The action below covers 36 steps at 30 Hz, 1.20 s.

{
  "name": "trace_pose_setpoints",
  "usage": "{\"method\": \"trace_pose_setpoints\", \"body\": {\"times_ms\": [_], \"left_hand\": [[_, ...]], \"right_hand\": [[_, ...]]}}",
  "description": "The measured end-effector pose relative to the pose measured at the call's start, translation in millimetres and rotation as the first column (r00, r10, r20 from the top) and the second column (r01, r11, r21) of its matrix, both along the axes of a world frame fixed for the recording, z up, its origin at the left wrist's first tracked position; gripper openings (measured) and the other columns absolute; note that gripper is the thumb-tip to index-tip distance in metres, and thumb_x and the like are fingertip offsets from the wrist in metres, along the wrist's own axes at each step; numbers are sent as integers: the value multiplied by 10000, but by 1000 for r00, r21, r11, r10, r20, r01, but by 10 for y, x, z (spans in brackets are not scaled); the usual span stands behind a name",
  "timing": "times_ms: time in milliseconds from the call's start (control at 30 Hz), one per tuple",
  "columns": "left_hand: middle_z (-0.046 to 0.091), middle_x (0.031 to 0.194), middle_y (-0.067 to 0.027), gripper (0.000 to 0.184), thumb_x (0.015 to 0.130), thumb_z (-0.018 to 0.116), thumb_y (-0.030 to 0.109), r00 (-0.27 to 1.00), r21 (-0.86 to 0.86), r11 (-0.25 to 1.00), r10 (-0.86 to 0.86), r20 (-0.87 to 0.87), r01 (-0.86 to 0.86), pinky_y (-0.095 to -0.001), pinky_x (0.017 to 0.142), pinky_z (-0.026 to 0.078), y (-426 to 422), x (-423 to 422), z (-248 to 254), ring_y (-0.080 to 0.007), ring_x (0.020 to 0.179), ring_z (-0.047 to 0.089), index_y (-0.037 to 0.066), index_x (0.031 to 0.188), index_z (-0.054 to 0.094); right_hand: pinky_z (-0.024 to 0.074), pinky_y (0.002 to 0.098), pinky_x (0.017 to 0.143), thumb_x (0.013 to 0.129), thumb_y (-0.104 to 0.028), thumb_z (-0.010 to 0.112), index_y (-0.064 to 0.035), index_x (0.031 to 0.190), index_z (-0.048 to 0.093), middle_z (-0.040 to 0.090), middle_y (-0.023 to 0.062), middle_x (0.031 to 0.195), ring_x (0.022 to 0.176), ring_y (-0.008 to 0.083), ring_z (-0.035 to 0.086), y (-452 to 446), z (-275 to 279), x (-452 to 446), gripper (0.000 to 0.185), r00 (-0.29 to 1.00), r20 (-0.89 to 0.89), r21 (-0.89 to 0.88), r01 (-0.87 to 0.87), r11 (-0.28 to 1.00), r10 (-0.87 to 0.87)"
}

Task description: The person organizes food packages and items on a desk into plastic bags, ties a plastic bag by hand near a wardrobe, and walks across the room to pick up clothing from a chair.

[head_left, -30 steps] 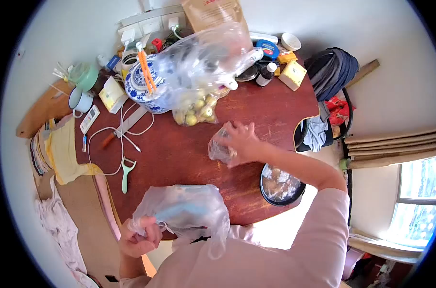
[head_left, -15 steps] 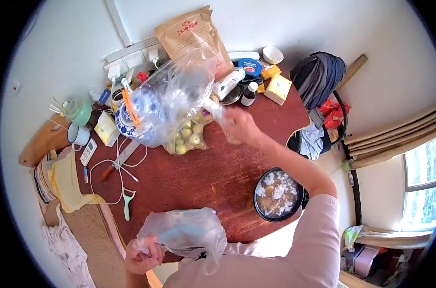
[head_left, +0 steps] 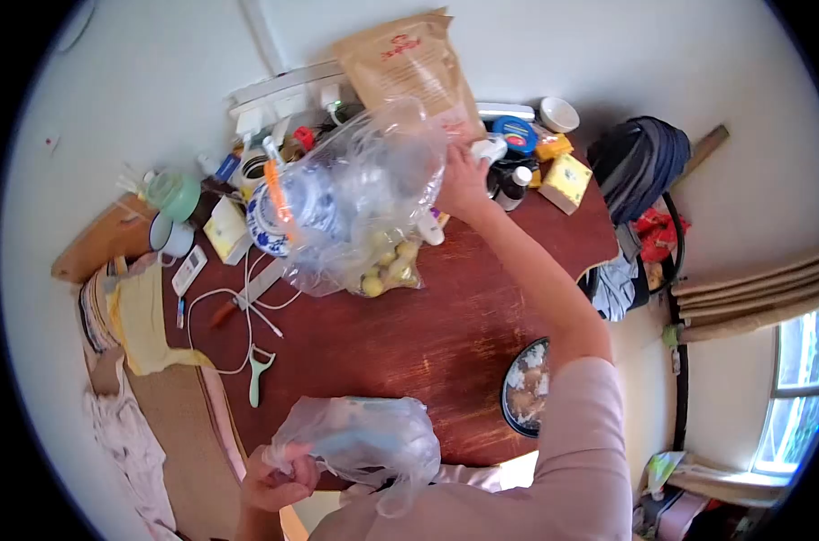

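Desk with a worn red-brown top (head_left: pixel 382 352), its surface showing broadly between the rear cluster and the near edge; the right edge curves inward beyond the right forearm. A large, crumpled, clear plastic bag (head_left: pixel 391 162) drapes over a blue-and-white porcelain jar at the rear left. Behind it, a tall brown paper bag (head_left: pixel 405 77) leans at the wall. A translucent white plastic bag (head_left: pixel 373 442) with something pale blue inside lies at the near edge, its gathered end gripped in the left hand (head_left: pixel 281 478). A round black-rimmed pan (head_left: pixel 510 418) sits near the right edge, partly hidden by the sleeve. The right hand (head_left: pixel 466 185) reaches to the rear, just beside the clear bag; its grasp cannot be determined. A pale green peeler (head_left: pixel 256 383) lies towards the left edge.
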<state>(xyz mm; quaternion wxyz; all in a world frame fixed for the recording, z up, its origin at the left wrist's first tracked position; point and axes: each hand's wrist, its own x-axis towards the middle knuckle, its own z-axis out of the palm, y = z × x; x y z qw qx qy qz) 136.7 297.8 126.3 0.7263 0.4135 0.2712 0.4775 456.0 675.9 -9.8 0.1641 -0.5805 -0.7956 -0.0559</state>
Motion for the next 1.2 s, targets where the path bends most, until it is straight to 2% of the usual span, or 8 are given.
{"method": "trace_pose_setpoints", "body": {"times_ms": [200,300,400,700,967,1033,1133,1200], "left_hand": [[495,655,-23,593,783,642,-79,998,67,996,-59,-29,60,-264,537,399,105,57,-43,-124,575,485,-48,1351,476],[485,651,-14,599,781,644,-83,988,70,991,-104,-117,113,-259,541,402,139,109,62,-110,575,476,-29,1355,483],[475,649,-14,611,775,647,-85,981,74,986,-142,-134,153,-266,538,393,92,107,83,-112,569,465,-19,1360,483],[474,655,-21,607,780,635,-95,998,68,998,0,61,-4,-281,532,381,-163,-51,-22,-134,567,459,-54,1360,460],[444,613,39,597,802,691,-5,985,104,992,-61,-164,78,-229,548,376,-144,-104,47,-76,565,463,-24,1359,480],[445,610,44,594,801,691,-3,994,87,996,-22,-106,32,-230,543,370,-164,-85,19,-71,564,462,-21,1358,484],[443,624,19,595,807,677,-4,994,105,993,-45,-100,55,-266,542,390,-155,-119,34,-106,562,474,-50,1361,463],[443,632,5,595,812,668,-6,991,121,989,-65,-119,80,-282,547,403,-148,-144,56,-125,565,480,-64,1363,451]], "right_hand": [[249,613,1045,651,-621,736,-201,1469,324,403,168,1416,1327,363,345,-705,565,-292,1007,979,6,-62,-205,977,206],[301,556,1037,637,-548,782,-153,1466,293,473,198,1348,1196,415,469,-583,194,-746,1041,813,-471,151,-307,940,341],[352,502,994,649,-570,766,-112,1473,274,549,201,1237,1114,404,532,-671,418,-1277,1063,901,-408,-49,-180,982,145],[503,441,753,820,-426,613,-91,878,668,675,159,864,832,305,657,-578,426,-756,345,979,56,-223,-181,958,198],[542,484,646,809,-223,596,-108,913,645,662,186,865,731,374,654,-108,193,-99,162,996,-3,110,-89,990,89],[550,479,635,851,-191,572,-114,1051,605,653,150,897,738,336,656,125,144,-67,217,975,-217,-138,-82,987,51],[566,491,653,912,-173,534,-104,1207,522,637,89,883,776,294,657,154,416,-285,303,389,-708,-692,-218,688,-589],[563,540,697,942,-190,515,-79,1233,478,614,100,948,893,311,636,256,316,-334,314,130,-734,-641,-458,616,-667]]}}
